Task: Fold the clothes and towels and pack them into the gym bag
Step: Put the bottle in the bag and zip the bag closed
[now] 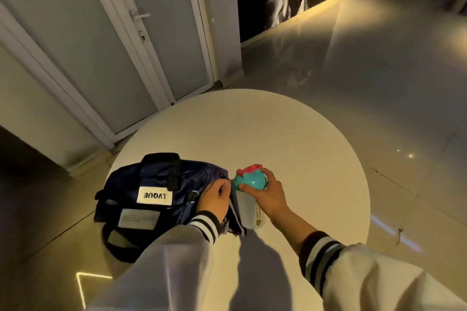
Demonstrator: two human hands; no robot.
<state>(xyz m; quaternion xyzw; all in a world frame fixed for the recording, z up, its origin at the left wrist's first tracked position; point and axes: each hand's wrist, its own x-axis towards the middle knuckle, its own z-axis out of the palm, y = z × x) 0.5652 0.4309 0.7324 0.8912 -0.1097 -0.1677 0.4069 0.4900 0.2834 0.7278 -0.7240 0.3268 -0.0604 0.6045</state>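
Head view looked down on a round white table (pixel 278 129) with the navy gym bag (pixel 151 182) lying at its near left edge, its white label (pixel 154 195) turned upside down to the wearer and part of the bag overhanging the rim. The left hand (pixel 214 201) gripped the bag at its right end, fingers curled and pinching the fabric there, apparently to hold that end open or steady. Just beside it, the right hand (pixel 269 194) wrapped its fingers and thumb round the teal and pink cap (pixel 249 178) of a translucent bottle (pixel 249 213), which stood touching the bag's end, against a fold of grey fabric (a side pocket, as far as one could tell). Held by the cap like that, the bottle could be steered downward with one hand while the other kept the opening from collapsing; that reading is a judgement, not something shown.

No clothes or towels were visible on the table. Whether they were already inside the bag could not be told, since its top face hid the interior. If they were, the packing was close to done and the bottle was an extra. The soft bag would likely sag as the bottle pressed in, so the left-hand grip mattered.
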